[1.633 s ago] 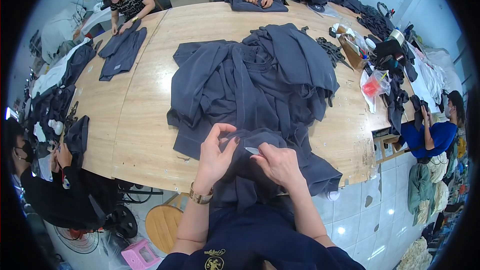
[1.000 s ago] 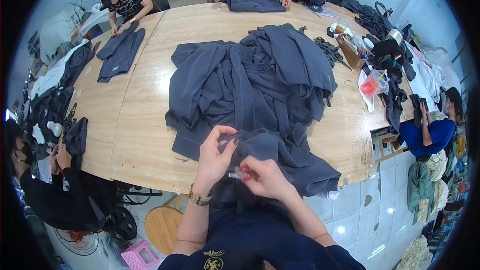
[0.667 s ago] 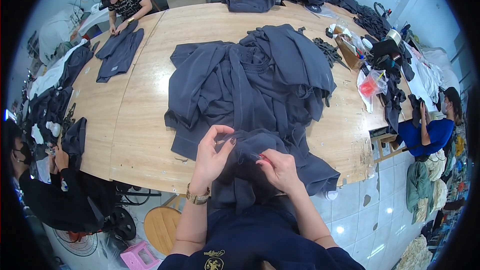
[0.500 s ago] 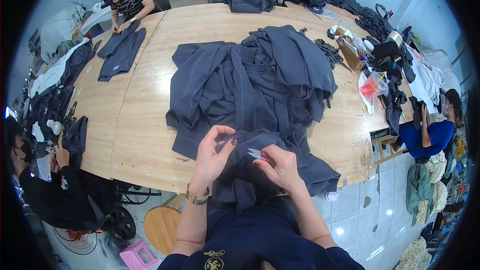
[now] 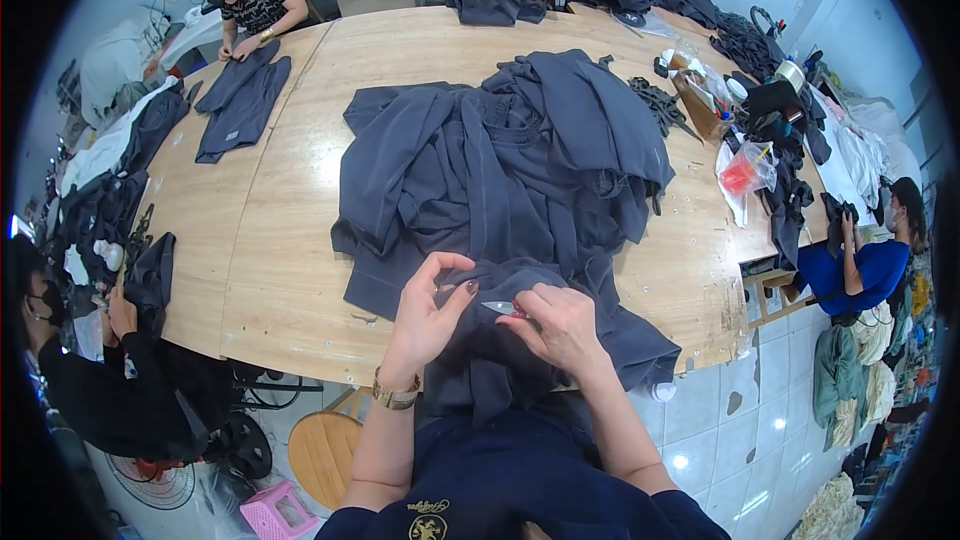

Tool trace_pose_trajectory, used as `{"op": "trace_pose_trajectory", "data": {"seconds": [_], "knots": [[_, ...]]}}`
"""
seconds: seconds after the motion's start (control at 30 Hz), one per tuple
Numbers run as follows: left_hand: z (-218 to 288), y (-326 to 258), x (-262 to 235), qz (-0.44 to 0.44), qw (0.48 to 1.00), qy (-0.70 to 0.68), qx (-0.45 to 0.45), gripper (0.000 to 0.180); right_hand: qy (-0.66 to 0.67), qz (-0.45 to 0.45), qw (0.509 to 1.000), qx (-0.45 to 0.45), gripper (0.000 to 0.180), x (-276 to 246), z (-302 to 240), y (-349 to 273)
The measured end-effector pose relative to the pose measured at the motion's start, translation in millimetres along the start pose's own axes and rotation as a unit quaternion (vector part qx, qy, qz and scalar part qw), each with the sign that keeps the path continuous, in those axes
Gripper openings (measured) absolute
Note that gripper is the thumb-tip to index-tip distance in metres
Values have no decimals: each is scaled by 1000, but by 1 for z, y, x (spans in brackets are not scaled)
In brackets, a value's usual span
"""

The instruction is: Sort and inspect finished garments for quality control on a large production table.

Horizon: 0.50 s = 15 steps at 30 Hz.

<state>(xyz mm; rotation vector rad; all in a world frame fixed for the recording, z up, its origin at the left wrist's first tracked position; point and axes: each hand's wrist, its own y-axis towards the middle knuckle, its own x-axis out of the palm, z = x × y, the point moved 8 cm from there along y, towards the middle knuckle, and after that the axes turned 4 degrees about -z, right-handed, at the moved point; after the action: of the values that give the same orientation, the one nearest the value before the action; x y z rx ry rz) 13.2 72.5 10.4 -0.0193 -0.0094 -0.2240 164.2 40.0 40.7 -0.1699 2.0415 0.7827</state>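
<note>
A dark grey garment (image 5: pixel 520 275) lies bunched at the near edge of a larger heap of dark grey clothing (image 5: pixel 420 175). My left hand (image 5: pixel 425 315) grips a fold of this garment, thumb and curled fingers at its left side. Wrapped in my right hand (image 5: pixel 563 325) is a pair of thread snips (image 5: pixel 497 307) with silvery blades and a bit of red at the grip. The blades point left toward my left thumb, just above the cloth. My fingers hide most of the snips' handle.
Around the wooden table (image 5: pixel 285 230) several people handle dark cloth. A folded dark garment (image 5: pixel 240 110) lies far left. Clutter at the right includes a red drink in a plastic bag (image 5: pixel 740 175). A round wooden stool (image 5: pixel 325 455) stands below the near edge.
The snips' blades have come closer together, and my right hand has turned slightly and risen a little. My left hand has barely moved. Across the table, a co-worker's hands have spread apart.
</note>
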Motion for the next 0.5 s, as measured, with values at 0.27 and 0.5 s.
{"op": "trace_pose_trajectory", "data": {"seconds": [0.27, 0.5], "knots": [[4, 2, 0, -1, 1000, -15, 2, 18, 4, -5, 1000, 4, 30, -4, 1, -1], [5, 3, -1, 3, 1000, -13, 0, 18, 19, 9, 1000, 7, 31, -4, 6, 1]]}}
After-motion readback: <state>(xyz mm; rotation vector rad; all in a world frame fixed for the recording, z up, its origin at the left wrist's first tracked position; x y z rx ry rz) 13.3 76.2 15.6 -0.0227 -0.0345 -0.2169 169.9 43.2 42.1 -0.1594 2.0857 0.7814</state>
